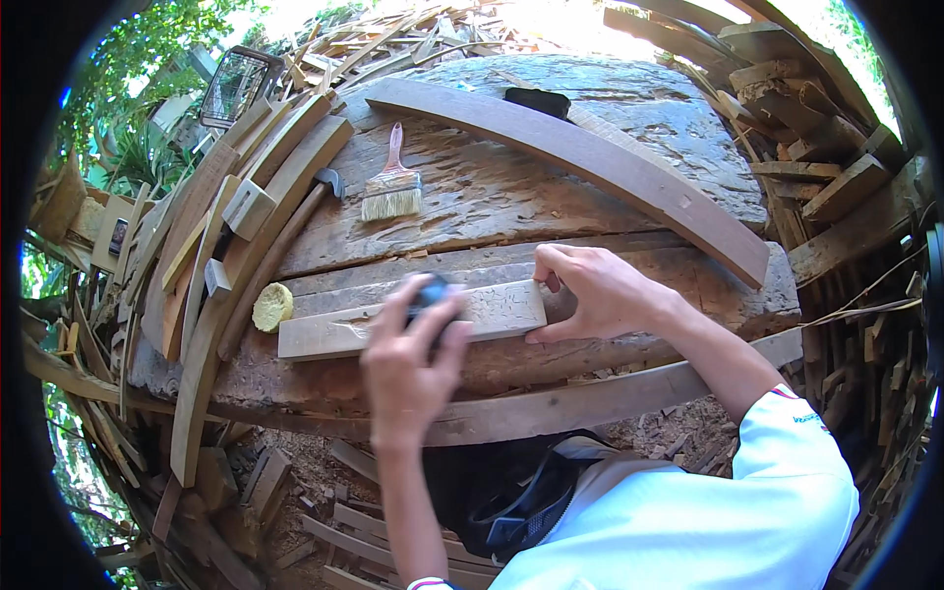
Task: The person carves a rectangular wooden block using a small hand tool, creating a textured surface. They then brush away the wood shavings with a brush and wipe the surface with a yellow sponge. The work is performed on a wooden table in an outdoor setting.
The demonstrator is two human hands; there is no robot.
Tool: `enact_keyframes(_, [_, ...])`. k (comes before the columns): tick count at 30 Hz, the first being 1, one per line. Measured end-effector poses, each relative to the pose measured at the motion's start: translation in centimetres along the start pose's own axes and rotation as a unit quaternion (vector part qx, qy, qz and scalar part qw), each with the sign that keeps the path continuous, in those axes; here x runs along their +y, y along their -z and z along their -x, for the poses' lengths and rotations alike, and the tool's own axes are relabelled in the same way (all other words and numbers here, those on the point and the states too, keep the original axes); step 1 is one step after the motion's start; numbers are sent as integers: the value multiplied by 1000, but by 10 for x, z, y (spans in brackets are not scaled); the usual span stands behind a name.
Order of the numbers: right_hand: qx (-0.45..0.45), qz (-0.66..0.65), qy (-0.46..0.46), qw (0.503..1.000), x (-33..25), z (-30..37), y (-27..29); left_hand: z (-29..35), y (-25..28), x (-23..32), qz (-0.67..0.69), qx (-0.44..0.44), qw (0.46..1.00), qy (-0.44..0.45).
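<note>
Two hands: the left hand (pixel 408 369) and the right hand (pixel 590 292). One pale board (pixel 492 313), one paintbrush (pixel 391 187), one hammer (pixel 285 246), one long curved plank (pixel 590 162), one yellow sponge (pixel 272 307).

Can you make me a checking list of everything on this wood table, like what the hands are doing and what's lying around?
Surface: rough wooden slab bench, cracked.
Job's things: pale flat board; dark small tool on it.
Clutter: paintbrush, hammer, yellow lump, long curved plank.
Grippers: left hand grips the dark tool; right hand steadies the board's end, fingers bent.
Cables: thin cord, right side.
Surroundings: stacked wood offcuts, green leaves.
</note>
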State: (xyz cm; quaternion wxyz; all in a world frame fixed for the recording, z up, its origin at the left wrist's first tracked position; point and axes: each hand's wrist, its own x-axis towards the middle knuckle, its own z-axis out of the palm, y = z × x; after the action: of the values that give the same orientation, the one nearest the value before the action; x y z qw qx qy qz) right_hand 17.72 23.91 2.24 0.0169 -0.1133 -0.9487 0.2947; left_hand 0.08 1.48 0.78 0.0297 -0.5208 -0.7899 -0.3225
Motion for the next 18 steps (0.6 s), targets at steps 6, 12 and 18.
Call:
enact_keyframes(6, [33,-7,25,999,-9,-2,-7,10,32,-56,-144,174,943,244])
enact_keyframes(12, [3,-14,20,1000,-2,0,-5,4,-30,54,25,9,998,-50])
enact_keyframes(18, [-20,7,6,1000,6,1,10,5,12,-13,-1,67,992,104])
